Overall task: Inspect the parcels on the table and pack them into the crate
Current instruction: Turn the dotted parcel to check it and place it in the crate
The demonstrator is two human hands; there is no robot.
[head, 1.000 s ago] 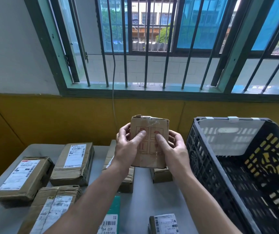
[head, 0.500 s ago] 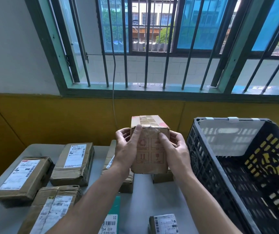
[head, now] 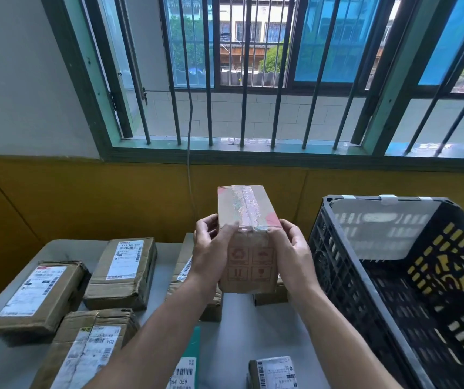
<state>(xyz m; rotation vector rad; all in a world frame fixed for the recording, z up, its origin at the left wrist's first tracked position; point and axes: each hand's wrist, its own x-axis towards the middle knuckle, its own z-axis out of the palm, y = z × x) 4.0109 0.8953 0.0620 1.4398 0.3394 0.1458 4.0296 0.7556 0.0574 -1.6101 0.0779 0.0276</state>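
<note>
Now left hand (head: 210, 258) and right hand (head: 292, 256) grip the further-tipped box (head: 249, 266) left of the crate (head: 337, 279), which holds a pale sheet (head: 379, 228).

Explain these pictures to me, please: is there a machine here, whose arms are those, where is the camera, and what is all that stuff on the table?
There is no machine here: a person works with bare hands. The camera sits on the person's head and looks forward and down, so you see their own arms. The left hand and right hand grip a taped cardboard box from either side, lifted above the grey table, its printed handling symbols facing the camera. On the table lie more brown parcels with shipping labels, and to the right stands a black plastic crate for packing them.
</note>
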